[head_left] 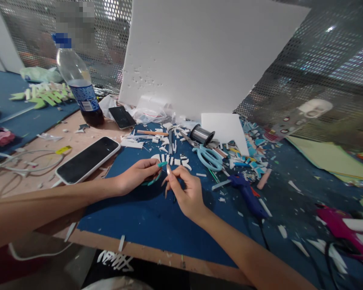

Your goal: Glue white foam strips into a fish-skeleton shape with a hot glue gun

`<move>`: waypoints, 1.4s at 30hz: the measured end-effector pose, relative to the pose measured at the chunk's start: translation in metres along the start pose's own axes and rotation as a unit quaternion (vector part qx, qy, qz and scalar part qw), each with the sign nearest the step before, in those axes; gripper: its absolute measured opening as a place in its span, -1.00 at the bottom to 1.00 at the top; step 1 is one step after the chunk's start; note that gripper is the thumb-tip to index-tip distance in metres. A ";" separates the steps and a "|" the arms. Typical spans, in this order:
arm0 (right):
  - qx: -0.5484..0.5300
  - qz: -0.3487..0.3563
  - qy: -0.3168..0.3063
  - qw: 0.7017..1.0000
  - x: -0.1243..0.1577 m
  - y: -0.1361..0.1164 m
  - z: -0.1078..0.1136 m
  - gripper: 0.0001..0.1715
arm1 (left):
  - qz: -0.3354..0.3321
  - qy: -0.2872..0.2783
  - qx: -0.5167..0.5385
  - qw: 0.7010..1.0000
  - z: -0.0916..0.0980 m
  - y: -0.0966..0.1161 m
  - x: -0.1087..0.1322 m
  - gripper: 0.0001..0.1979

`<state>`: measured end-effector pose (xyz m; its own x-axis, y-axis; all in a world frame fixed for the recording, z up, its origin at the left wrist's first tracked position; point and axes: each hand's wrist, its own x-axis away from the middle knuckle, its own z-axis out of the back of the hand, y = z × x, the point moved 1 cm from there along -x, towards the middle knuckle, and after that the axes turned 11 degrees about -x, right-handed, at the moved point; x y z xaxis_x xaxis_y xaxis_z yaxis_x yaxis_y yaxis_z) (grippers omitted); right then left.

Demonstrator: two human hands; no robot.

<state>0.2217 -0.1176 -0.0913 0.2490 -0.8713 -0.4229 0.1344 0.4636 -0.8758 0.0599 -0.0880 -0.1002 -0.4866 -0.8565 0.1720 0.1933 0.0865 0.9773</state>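
Over the middle of the blue mat, my left hand [143, 171] has its fingers curled together, with long teal tips showing at thumb and finger. Close beside it, almost touching, is my right hand [186, 191], its thumb and fingers drawn into a pinch with long, pale, shiny nails. Anything between the fingertips is too small to make out. Just beyond them lies a row of small white cut pieces [171, 160]. Light-blue scissors [210, 158] rest to the right, near a blue hot glue gun [249, 195].
A phone [89, 160] and a drink bottle [84, 98] are at left. Behind stands a large white foam board [193, 52]. A wire spool [202, 135] sits among foam scraps. At right are a pink glue gun [345, 231] and yellow sheets [332, 159].
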 end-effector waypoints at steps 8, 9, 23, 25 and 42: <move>-0.004 0.004 -0.003 1.000 0.000 0.001 0.000 -0.70 | -0.002 -0.004 0.001 1.000 0.000 0.002 -0.001 -0.73; -0.004 0.004 -0.002 1.000 0.000 0.001 0.000 -0.70 | -0.002 -0.003 0.000 1.000 0.000 0.002 0.000 -0.73; -0.003 -0.004 -0.001 1.000 0.000 0.000 0.000 -0.70 | -0.006 -0.002 0.003 1.000 0.000 0.000 0.000 -0.75; -0.005 -0.004 0.000 1.000 0.000 0.000 0.000 -0.70 | -0.005 -0.004 0.003 1.000 0.000 0.001 0.000 -0.75; 0.029 -0.035 -0.011 0.999 -0.002 0.002 -0.002 -0.65 | -0.036 -0.019 0.030 0.999 0.002 -0.006 -0.001 -0.75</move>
<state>0.2200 -0.1152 -0.0927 0.2587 -0.8986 -0.3545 0.2072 0.4100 -0.8882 0.0574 -0.0871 -0.1064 -0.5301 -0.8415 0.1043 0.1063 0.0561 0.9928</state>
